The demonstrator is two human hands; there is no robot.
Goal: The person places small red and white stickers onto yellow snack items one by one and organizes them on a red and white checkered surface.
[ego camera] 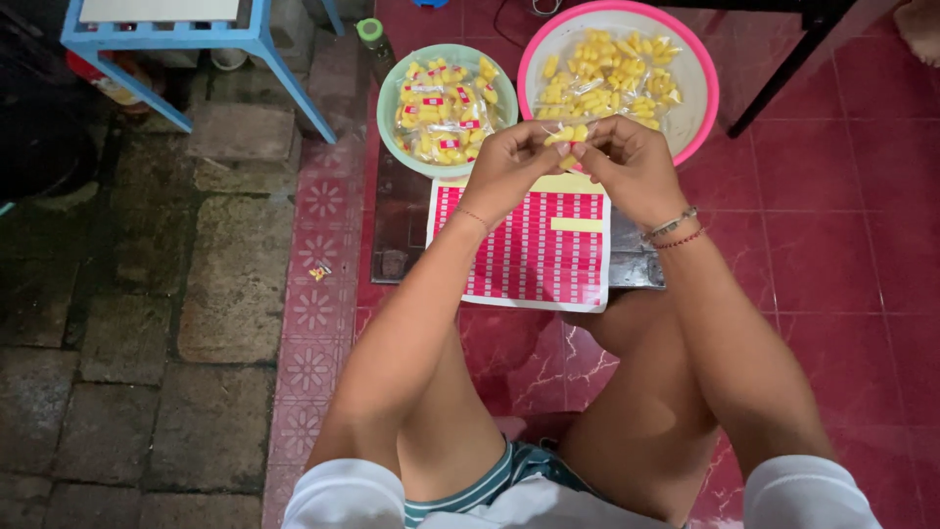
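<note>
Red floor; snack packet (566, 137) between hands (573, 162)

Ahead of us, the green bowl (390, 118) and the pink basin (703, 88) stand side by side, almost touching, so nothing passes between them. Our hands, the left hand (509, 162) and the right hand (627, 162), hang together just before both rims, above the sheet of red labels (524, 260). That sheet lies flat and blocks nothing. To our right the red tiled floor (842, 235) lies open up to the black table leg (778, 78). To our left the stone paving (225, 284) is free up to the blue stool legs (294, 83). Our knees close the near side.
</note>
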